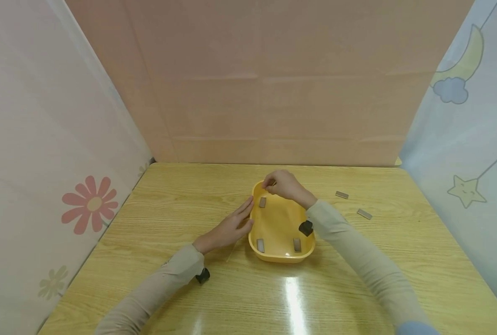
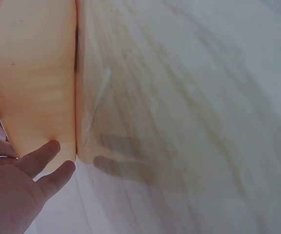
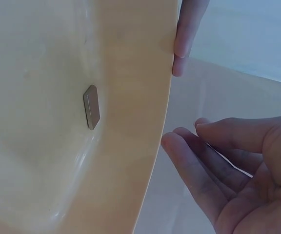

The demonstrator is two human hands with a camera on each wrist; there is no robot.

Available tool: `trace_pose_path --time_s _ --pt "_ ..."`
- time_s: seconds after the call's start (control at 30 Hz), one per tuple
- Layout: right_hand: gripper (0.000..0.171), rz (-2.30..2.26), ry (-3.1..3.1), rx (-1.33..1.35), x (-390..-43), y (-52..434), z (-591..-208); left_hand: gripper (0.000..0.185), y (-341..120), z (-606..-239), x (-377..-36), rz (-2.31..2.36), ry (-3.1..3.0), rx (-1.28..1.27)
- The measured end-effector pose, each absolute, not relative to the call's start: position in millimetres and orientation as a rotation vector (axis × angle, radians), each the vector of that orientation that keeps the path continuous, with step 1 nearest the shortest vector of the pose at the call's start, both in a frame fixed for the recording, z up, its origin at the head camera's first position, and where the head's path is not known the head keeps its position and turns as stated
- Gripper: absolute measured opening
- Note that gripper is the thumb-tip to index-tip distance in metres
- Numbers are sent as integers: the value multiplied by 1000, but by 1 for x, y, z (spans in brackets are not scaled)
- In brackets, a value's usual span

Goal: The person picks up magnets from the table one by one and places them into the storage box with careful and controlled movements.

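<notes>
A yellow plastic tub [image 1: 278, 223] stands on the table, a small flat metallic bar [image 1: 262, 202] at its far left and two more near its front corners. My left hand [image 1: 230, 226] lies against the tub's left side, fingers extended; in the left wrist view, fingertips rest on the outer wall [image 2: 38, 73]. Over the tub's far end is my right hand [image 1: 285, 185], fingers bent. The right wrist view has its thumb apart from the fingers just outside the rim, with nothing visible between them. One bar [image 3: 92, 108] shows inside the tub there.
Two similar bars, one farther back [image 1: 342, 195] and one nearer [image 1: 364, 214], lie on the wooden table [image 1: 399, 260] right of the tub. Fabric walls stand behind and at both sides. Each wrist carries a black device [image 1: 203, 276].
</notes>
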State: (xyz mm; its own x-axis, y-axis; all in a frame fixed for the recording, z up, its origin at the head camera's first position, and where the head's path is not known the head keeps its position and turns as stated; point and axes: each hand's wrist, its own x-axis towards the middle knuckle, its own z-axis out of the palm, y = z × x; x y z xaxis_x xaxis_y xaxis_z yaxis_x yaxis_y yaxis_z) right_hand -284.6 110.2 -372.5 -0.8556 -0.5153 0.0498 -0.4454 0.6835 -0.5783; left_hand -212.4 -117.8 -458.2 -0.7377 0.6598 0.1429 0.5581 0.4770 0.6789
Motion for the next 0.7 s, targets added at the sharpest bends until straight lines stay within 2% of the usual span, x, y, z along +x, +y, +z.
trace_pose_path --time_s 0.33,0.7 --pt "12 -983 2754 -887 -279 119 -364 61 -118 -459 -212 1102 2592 1070" --pt "11 -919 2796 -780 -281 126 -361 62 -116 -457 -211 1099 2593 1049"
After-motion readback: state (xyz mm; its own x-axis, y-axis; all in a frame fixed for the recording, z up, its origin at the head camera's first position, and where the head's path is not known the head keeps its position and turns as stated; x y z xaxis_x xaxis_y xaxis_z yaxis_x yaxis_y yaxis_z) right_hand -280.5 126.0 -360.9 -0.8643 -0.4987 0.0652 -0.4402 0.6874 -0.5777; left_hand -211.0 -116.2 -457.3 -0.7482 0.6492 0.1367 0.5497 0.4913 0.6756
